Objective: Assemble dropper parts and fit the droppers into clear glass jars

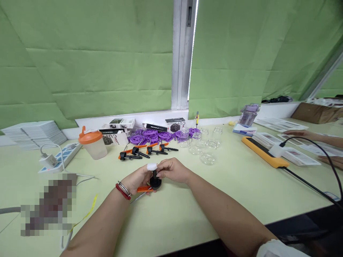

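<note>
A black and orange part (155, 182) with a round black base and an upright black stem is between my hands, low over the table. My left hand (139, 178) is closed round it from the left, with a white wrap on one finger. The fingers of my right hand (170, 169) pinch the stem near its top. A thin metal rod (138, 197) sticks out below my left hand. Beyond my hands, several similar black and orange parts (148, 151) lie in a row.
Purple plastic pieces (150, 136), small boxes (115, 137) and clear glass vessels (207, 159) stand at the back. An orange-lidded cup (96, 146) and a white power strip (63, 157) are left. At right are an orange power strip (264, 151) and another person's hands (302, 134).
</note>
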`<state>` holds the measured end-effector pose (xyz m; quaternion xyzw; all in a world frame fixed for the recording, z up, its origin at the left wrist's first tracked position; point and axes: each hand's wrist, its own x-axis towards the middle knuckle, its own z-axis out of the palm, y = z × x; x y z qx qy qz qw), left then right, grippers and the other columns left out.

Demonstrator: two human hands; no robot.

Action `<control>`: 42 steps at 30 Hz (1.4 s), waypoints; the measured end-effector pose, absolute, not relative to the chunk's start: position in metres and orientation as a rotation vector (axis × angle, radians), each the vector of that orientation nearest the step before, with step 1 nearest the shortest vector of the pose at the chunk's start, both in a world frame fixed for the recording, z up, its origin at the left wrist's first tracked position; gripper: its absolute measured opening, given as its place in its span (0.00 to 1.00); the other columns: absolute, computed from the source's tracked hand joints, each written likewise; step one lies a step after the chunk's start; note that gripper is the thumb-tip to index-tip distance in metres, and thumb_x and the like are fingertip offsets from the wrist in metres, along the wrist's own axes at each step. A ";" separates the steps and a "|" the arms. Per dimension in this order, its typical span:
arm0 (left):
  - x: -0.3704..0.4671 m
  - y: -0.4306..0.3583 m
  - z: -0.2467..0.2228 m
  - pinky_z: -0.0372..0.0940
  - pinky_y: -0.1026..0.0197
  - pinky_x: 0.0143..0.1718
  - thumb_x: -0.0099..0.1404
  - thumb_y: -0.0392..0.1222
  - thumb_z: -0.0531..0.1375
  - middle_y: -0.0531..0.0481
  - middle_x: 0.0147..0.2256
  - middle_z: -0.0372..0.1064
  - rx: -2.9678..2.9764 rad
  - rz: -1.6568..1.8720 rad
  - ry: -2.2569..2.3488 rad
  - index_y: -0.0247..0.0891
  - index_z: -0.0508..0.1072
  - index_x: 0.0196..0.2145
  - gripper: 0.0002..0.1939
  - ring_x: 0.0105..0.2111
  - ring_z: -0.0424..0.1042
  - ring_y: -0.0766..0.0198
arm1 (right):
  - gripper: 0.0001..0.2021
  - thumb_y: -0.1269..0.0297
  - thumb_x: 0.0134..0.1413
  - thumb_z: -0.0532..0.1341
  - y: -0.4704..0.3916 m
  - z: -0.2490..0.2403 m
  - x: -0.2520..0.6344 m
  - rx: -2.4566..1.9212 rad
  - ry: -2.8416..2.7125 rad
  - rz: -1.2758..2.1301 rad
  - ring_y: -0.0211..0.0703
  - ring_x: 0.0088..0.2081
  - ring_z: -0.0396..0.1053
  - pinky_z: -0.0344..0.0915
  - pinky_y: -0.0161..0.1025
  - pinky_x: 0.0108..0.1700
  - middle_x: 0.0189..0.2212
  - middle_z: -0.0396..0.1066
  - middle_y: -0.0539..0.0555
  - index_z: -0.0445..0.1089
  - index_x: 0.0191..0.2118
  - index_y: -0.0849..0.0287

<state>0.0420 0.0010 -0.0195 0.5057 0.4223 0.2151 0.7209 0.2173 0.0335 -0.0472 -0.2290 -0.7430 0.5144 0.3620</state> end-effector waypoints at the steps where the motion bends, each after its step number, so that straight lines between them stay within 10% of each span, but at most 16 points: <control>1: 0.042 0.001 -0.020 0.57 0.65 0.15 0.54 0.61 0.54 0.49 0.30 0.66 1.115 0.477 0.934 0.38 0.64 0.44 0.27 0.22 0.69 0.61 | 0.11 0.58 0.42 0.67 0.033 -0.047 0.217 -0.595 -1.903 1.332 0.36 0.27 0.67 0.66 0.36 0.33 0.26 0.68 0.50 0.75 0.28 0.61; 42: 0.037 0.005 -0.027 0.58 0.65 0.16 0.58 0.61 0.51 0.47 0.28 0.67 1.115 0.473 0.935 0.37 0.64 0.42 0.25 0.25 0.70 0.58 | 0.16 0.64 0.35 0.70 0.036 -0.061 0.212 -0.604 -1.778 1.472 0.33 0.27 0.62 0.61 0.34 0.32 0.25 0.64 0.46 0.62 0.27 0.61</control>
